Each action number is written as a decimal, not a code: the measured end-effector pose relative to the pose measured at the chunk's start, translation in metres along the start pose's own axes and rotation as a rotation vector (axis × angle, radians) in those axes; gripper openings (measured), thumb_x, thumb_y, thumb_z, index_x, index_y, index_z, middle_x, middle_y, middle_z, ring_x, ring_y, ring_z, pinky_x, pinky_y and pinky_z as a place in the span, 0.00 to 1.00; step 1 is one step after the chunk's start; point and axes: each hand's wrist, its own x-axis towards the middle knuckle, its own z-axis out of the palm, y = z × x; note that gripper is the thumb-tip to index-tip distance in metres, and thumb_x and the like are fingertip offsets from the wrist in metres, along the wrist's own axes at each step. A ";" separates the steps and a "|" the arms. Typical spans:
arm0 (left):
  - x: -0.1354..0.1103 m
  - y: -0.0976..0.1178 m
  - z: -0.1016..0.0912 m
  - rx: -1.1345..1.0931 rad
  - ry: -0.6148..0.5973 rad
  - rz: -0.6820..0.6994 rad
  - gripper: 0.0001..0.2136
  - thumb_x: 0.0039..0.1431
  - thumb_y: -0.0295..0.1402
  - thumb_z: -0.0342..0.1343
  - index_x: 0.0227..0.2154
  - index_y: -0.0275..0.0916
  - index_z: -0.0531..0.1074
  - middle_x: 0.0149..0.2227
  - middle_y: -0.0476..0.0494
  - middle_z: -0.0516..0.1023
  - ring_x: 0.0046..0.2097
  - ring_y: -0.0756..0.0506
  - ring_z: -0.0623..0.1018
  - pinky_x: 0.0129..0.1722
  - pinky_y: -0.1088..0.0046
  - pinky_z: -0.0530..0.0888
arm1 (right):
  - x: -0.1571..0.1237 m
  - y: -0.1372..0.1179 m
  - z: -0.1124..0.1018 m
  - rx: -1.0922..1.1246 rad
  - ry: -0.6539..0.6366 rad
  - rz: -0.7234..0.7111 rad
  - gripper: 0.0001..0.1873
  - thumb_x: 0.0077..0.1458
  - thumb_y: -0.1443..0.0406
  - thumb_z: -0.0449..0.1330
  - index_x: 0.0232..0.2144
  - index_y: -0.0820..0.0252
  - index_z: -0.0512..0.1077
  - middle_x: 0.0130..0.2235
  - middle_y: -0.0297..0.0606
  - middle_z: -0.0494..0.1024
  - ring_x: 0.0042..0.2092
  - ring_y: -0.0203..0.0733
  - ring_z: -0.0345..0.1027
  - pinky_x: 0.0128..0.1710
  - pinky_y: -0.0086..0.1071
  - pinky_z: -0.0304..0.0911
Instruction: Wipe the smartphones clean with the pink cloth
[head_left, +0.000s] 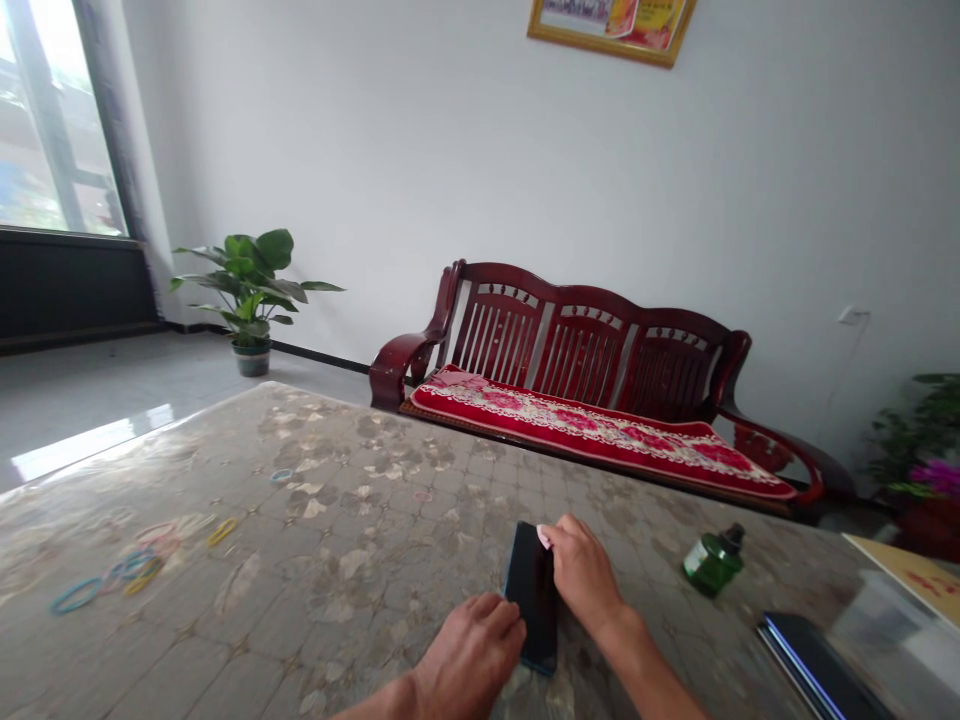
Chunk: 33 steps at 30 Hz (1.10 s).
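Observation:
A dark smartphone lies flat, screen up, on the patterned tablecloth in front of me. My left hand rests at its lower left edge, fingers curled and closed against the phone's side. At the phone's upper right, my right hand pinches a small pale pink piece over the screen. Whether that piece is cloth, paper or a pad I cannot make out. Part of the phone's left edge is hidden by my left fingers.
Several coloured bands lie at the left. On the right are a green pump bottle, a dark flat device, a clear plastic box and a yellowish board. A wooden bench and potted plant stand beyond.

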 end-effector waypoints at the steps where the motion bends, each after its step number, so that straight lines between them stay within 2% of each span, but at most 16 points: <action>1: 0.000 0.000 0.001 -0.005 0.006 -0.003 0.05 0.62 0.27 0.54 0.40 0.37 0.71 0.43 0.42 0.75 0.45 0.42 0.74 0.47 0.67 0.73 | -0.005 -0.002 -0.001 0.001 -0.005 -0.007 0.18 0.62 0.74 0.48 0.34 0.56 0.77 0.35 0.38 0.74 0.40 0.40 0.67 0.41 0.29 0.57; 6: -0.001 0.002 -0.001 -0.020 0.009 -0.006 0.04 0.62 0.28 0.55 0.39 0.37 0.71 0.43 0.42 0.75 0.46 0.42 0.74 0.49 0.67 0.72 | -0.050 -0.013 -0.009 0.049 -0.039 -0.088 0.17 0.60 0.76 0.49 0.35 0.54 0.75 0.36 0.36 0.73 0.39 0.39 0.66 0.40 0.28 0.55; 8: -0.001 0.002 -0.004 -0.018 0.005 -0.003 0.06 0.62 0.29 0.55 0.41 0.36 0.71 0.44 0.41 0.75 0.47 0.41 0.74 0.49 0.67 0.72 | -0.058 -0.013 -0.010 0.067 -0.041 -0.105 0.18 0.60 0.76 0.49 0.36 0.53 0.75 0.36 0.35 0.73 0.40 0.38 0.66 0.41 0.28 0.56; 12: -0.002 0.002 -0.006 -0.008 -0.013 0.008 0.06 0.61 0.28 0.55 0.41 0.36 0.71 0.45 0.41 0.75 0.47 0.41 0.74 0.50 0.68 0.72 | -0.036 -0.008 -0.007 0.035 -0.003 -0.077 0.18 0.61 0.75 0.48 0.37 0.55 0.76 0.36 0.37 0.74 0.41 0.39 0.67 0.42 0.28 0.56; 17: -0.001 0.000 -0.002 0.006 0.004 0.017 0.05 0.61 0.28 0.55 0.40 0.37 0.71 0.43 0.41 0.75 0.46 0.41 0.74 0.47 0.67 0.73 | 0.002 -0.009 -0.005 -0.043 0.017 0.008 0.18 0.61 0.74 0.48 0.31 0.57 0.76 0.35 0.39 0.75 0.38 0.40 0.67 0.40 0.29 0.57; 19: 0.000 0.000 0.000 0.013 0.007 0.014 0.04 0.62 0.28 0.55 0.39 0.37 0.72 0.42 0.41 0.76 0.45 0.41 0.75 0.47 0.67 0.73 | -0.001 -0.013 -0.005 -0.051 0.007 -0.001 0.18 0.61 0.75 0.48 0.31 0.57 0.76 0.35 0.39 0.75 0.38 0.40 0.67 0.40 0.29 0.56; 24: 0.001 0.002 0.000 0.021 0.011 -0.003 0.04 0.62 0.28 0.55 0.38 0.37 0.72 0.41 0.42 0.76 0.44 0.42 0.75 0.45 0.67 0.73 | -0.037 -0.027 -0.006 0.001 -0.029 -0.116 0.16 0.59 0.76 0.50 0.32 0.54 0.74 0.35 0.35 0.73 0.39 0.39 0.66 0.39 0.29 0.54; 26: 0.001 0.002 0.001 0.018 0.016 -0.008 0.04 0.62 0.28 0.55 0.39 0.36 0.72 0.42 0.41 0.76 0.44 0.41 0.74 0.46 0.67 0.73 | -0.043 -0.029 -0.007 0.009 -0.032 -0.137 0.16 0.60 0.75 0.50 0.33 0.54 0.74 0.35 0.34 0.73 0.39 0.38 0.65 0.39 0.29 0.54; 28: 0.000 0.002 0.001 0.016 0.014 -0.007 0.05 0.62 0.28 0.54 0.41 0.36 0.72 0.43 0.41 0.76 0.45 0.41 0.74 0.47 0.67 0.72 | -0.035 -0.028 -0.006 -0.002 -0.027 -0.129 0.16 0.61 0.75 0.50 0.33 0.53 0.74 0.36 0.35 0.73 0.39 0.39 0.66 0.39 0.29 0.54; 33: -0.001 0.001 -0.002 0.010 -0.014 0.017 0.07 0.61 0.29 0.55 0.42 0.36 0.70 0.43 0.41 0.75 0.44 0.41 0.75 0.45 0.67 0.73 | 0.010 -0.022 0.003 -0.030 0.012 -0.045 0.17 0.62 0.73 0.49 0.32 0.56 0.75 0.35 0.37 0.75 0.39 0.39 0.67 0.40 0.29 0.56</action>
